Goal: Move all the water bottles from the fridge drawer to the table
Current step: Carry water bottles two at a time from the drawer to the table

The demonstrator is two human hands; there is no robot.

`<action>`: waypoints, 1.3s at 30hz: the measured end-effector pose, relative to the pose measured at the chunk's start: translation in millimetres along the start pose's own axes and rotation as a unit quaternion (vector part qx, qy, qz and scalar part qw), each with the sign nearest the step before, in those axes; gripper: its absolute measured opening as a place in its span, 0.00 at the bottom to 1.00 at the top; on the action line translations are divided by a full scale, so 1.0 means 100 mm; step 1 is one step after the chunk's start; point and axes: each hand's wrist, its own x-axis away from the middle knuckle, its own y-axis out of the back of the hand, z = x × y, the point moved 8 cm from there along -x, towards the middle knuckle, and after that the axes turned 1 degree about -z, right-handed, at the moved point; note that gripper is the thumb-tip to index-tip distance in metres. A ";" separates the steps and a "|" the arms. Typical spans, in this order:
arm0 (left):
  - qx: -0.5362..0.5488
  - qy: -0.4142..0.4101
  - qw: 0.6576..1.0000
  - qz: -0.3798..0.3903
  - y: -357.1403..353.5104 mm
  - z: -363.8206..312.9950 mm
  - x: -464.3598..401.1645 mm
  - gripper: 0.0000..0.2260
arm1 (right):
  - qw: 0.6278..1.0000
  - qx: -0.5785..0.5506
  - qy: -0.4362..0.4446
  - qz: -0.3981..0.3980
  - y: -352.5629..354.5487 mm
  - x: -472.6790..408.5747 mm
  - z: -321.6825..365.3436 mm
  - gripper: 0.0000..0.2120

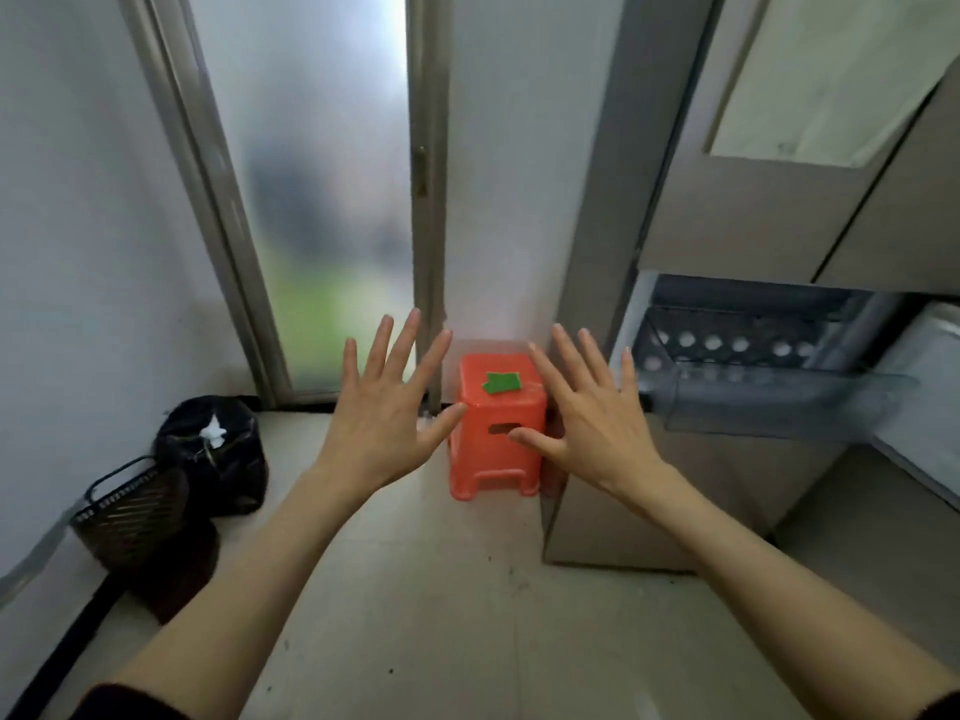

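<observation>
My left hand (387, 407) and my right hand (592, 407) are stretched out in front of me, palms down, fingers spread, holding nothing. To the right stands the fridge (753, 210), and its clear drawer (769, 397) is pulled out at about the height of my right hand. Inside the drawer I see pale round tops that look like bottle caps (727, 345), several in rows, blurred. The drawer lies just right of my right hand, not touching it. No table is in view.
An orange plastic stool (498, 439) with a green scrap on top stands on the floor between my hands, against the wall. A black rubbish bag (218, 449) and a dark basket (130, 511) sit at the left. A frosted glass door (322, 200) is ahead.
</observation>
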 end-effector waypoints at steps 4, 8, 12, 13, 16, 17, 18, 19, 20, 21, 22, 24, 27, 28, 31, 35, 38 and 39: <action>0.042 -0.061 0.997 0.024 -0.53 -0.78 -0.54 0.34 | 0.995 0.014 -0.098 0.010 -0.15 0.21 -0.96 0.43; 0.073 -0.092 0.992 0.053 -1.13 -1.30 -0.89 0.34 | 0.988 0.032 -0.148 0.028 -0.41 0.29 -1.63 0.43; 0.090 -0.113 0.987 0.066 -1.62 -1.83 -1.50 0.34 | 0.979 0.040 -0.191 0.055 -0.70 0.12 -2.45 0.42; 0.093 -0.118 0.986 0.068 -1.73 -1.93 -1.66 0.34 | 0.978 0.037 -0.198 0.060 -0.76 0.05 -2.62 0.42; 0.117 -0.130 0.982 0.074 -2.03 -2.22 -2.08 0.33 | 0.977 0.032 -0.205 0.052 -0.92 -0.14 -3.05 0.43; 0.125 -0.134 0.980 0.083 -2.13 -2.33 -2.20 0.33 | 0.976 0.026 -0.210 0.052 -0.98 -0.18 -3.20 0.43; 0.130 -0.139 0.977 0.095 -2.22 -2.43 -2.32 0.33 | 0.974 0.018 -0.217 0.055 -1.04 -0.22 -3.36 0.41; 0.132 -0.147 0.974 0.106 -2.30 -2.55 -2.42 0.33 | 0.973 0.008 -0.223 0.063 -1.11 -0.25 -3.50 0.40; 0.132 -0.155 0.972 0.116 -2.38 -2.65 -2.52 0.33 | 0.971 0.000 -0.229 0.073 -1.18 -0.28 -3.64 0.38; 0.131 -0.160 0.970 0.124 -2.45 -2.75 -2.61 0.33 | 0.969 -0.008 -0.233 0.082 -1.26 -0.29 -3.77 0.38; 0.131 -0.163 0.969 0.131 -2.52 -2.84 -2.70 0.33 | 0.968 -0.015 -0.236 0.086 -1.32 -0.32 -3.89 0.38; 0.138 -0.164 0.966 0.146 -2.68 -2.99 -2.88 0.35 | 0.966 -0.032 -0.239 0.094 -1.47 -0.37 -4.13 0.42; 0.143 -0.157 0.962 0.169 -2.95 -3.19 -3.12 0.35 | 0.964 -0.052 -0.237 0.110 -1.70 -0.45 -4.49 0.44; 0.143 -0.153 0.962 0.178 -3.04 -3.26 -3.20 0.34 | 0.964 -0.057 -0.233 0.115 -1.77 -0.48 -4.60 0.44; 0.152 -0.134 0.962 0.180 -3.25 -3.45 -3.42 0.34 | 0.960 -0.092 -0.215 0.152 -2.05 -0.63 -4.95 0.37; 0.195 -0.065 0.966 0.159 -3.54 -3.67 -3.73 0.28 | 0.955 -0.141 -0.180 0.188 -2.34 -0.81 -5.31 0.33; 0.221 -0.011 0.957 0.189 -3.85 -3.84 -3.88 0.28 | 0.950 -0.168 -0.148 0.216 -2.56 -0.92 -5.50 0.32; 0.237 0.010 0.951 0.199 -3.95 -3.86 -3.93 0.29 | 0.948 -0.183 -0.143 0.220 -2.64 -0.96 -5.56 0.31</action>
